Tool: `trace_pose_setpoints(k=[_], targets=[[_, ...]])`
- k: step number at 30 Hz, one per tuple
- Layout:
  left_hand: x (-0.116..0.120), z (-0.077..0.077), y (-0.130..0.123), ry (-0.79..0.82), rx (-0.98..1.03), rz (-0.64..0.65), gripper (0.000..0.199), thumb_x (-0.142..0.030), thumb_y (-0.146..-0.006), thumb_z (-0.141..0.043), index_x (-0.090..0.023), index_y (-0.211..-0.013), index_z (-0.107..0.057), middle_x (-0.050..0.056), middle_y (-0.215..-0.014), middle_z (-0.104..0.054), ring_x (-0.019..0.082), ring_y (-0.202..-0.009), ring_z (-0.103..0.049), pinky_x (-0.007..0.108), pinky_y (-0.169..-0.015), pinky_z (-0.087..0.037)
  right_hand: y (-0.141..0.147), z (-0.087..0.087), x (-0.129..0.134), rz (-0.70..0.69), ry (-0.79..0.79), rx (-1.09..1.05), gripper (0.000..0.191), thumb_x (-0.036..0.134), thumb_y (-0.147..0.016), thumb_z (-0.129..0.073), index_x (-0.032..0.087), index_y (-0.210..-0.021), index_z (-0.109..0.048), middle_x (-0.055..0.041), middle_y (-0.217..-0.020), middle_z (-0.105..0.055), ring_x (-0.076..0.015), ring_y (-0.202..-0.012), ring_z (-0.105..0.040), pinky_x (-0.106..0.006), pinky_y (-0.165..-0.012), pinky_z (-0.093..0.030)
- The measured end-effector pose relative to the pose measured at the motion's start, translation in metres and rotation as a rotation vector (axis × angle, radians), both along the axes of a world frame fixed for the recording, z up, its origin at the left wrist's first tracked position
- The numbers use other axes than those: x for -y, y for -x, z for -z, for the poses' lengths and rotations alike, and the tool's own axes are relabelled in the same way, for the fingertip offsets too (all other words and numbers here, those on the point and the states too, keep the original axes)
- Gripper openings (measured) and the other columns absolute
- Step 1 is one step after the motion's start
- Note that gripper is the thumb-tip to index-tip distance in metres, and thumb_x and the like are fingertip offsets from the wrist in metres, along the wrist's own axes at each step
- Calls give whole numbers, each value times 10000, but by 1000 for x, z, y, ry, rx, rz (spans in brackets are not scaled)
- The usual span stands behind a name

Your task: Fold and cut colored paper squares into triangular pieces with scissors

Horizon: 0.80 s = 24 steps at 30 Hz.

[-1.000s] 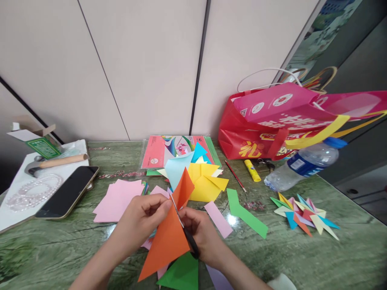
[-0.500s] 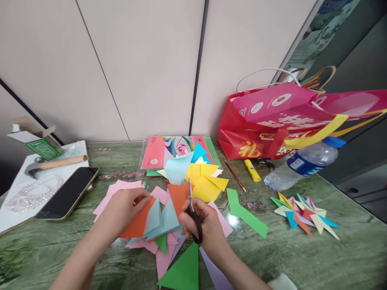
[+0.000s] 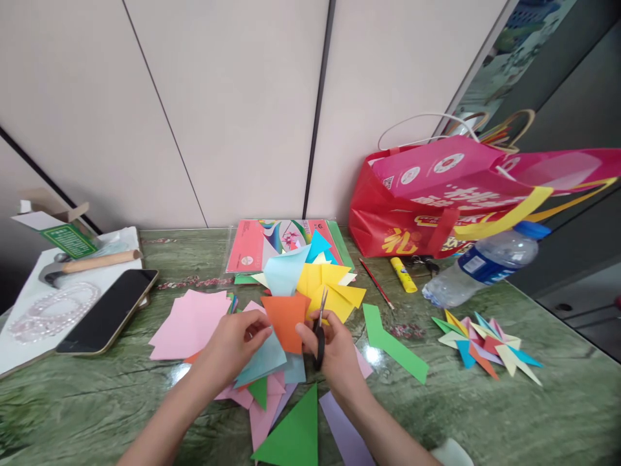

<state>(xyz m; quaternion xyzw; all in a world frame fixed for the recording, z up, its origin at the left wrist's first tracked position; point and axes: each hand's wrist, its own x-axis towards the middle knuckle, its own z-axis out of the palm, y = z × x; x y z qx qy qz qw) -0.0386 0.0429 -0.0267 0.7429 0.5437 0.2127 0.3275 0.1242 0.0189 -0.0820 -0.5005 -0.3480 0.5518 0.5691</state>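
My right hand (image 3: 334, 346) grips a pair of black-handled scissors (image 3: 320, 336), blades pointing up and away from me. Its thumb is by the edge of an orange piece of paper (image 3: 286, 320) on the pile. My left hand (image 3: 245, 336) is over the middle of the pile, thumb and fingers curled close together; what they pinch, if anything, I cannot make out. Just below its fingertips is a folded light blue paper (image 3: 266, 362). Pink papers (image 3: 191, 327) are stacked left of that hand, and a green triangle (image 3: 294, 430) lies nearest me.
A yellow paper (image 3: 325, 294) and a pack of coloured paper (image 3: 247, 239) lie behind. To the right are a green strip (image 3: 398, 349), pencil (image 3: 376, 283), glue stick (image 3: 403, 275), bottle (image 3: 475, 272), red bag (image 3: 417, 207) and paper star (image 3: 488, 343). A phone (image 3: 109, 310) lies left.
My left hand has moved right, from over the orange and light blue papers to the middle of the pile. The scissors have shifted slightly right, and more of the upper orange piece shows.
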Motion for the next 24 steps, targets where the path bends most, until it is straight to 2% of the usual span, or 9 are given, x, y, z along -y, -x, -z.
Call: trace_pose_setpoints(k=[4, 7, 10, 13, 16, 19, 22, 24], targets=[[0, -3, -1, 152, 175, -25, 198, -309, -755, -524, -167, -666, -629, 10, -609, -635, 152, -544, -562, 246, -516, -438, 3, -4, 2, -36, -2, 14, 377, 252, -538, -779, 195, -744, -468, 65, -590, -504, -80, -486, -429, -193, -447, -345], [-1, -6, 2, 268, 337, -117, 258, -383, -772, -522, -154, -666, -577, 12, -588, -620, 146, -521, -583, 248, -505, -469, 2, -11, 5, -14, -37, 4, 302, 232, -596, -723, 200, -746, -462, 58, -612, -495, -79, -482, -421, -189, -428, -348], [-2, -8, 7, 375, 499, -259, 327, -467, -802, -474, -150, -856, -535, 9, -541, -619, 166, -465, -599, 263, -447, -481, 4, -14, 9, 16, -127, 44, 239, 179, -630, -671, 203, -763, -473, 41, -681, -486, -89, -533, -455, -187, -446, -385], [-4, -9, 13, 504, 651, -332, 456, -535, -826, -404, -156, -1076, -454, 14, -501, -629, 182, -410, -598, 264, -391, -476, 6, -12, 13, 25, -293, 144, 238, 95, -637, -623, 202, -803, -491, 22, -733, -514, -114, -639, -517, -209, -548, -447], [-6, -13, 16, 670, 781, -320, 528, -558, -835, -370, -138, -1150, -431, 64, -558, -671, 187, -411, -614, 262, -393, -483, 6, -8, 15, -2, -417, 196, 246, 44, -644, -566, 202, -816, -490, 12, -754, -546, -133, -705, -563, -259, -667, -479], [-6, -18, 18, 765, 851, -279, 537, -533, -829, -422, -128, -1182, -433, 91, -642, -696, 168, -405, -605, 232, -364, -455, 3, -5, 15, -11, -471, 221, 268, 22, -629, -556, 202, -820, -501, 2, -792, -557, -144, -743, -572, -280, -716, -479], [-3, -20, 17, 786, 792, -151, 530, -424, -788, -572, -167, -1227, -425, 43, -646, -679, 145, -420, -602, 203, -374, -436, 2, -4, 14, 11, -494, 220, 303, -6, -615, -544, 208, -827, -513, 8, -797, -551, -139, -744, -562, -275, -730, -475], [1, -20, 16, 770, 753, -69, 596, -314, -732, -670, -199, -1257, -412, 1, -632, -653, 120, -445, -593, 175, -397, -415, 3, -4, 13, 29, -501, 197, 320, -23, -618, -509, 211, -836, -519, 4, -812, -556, -143, -780, -565, -282, -760, -471]])
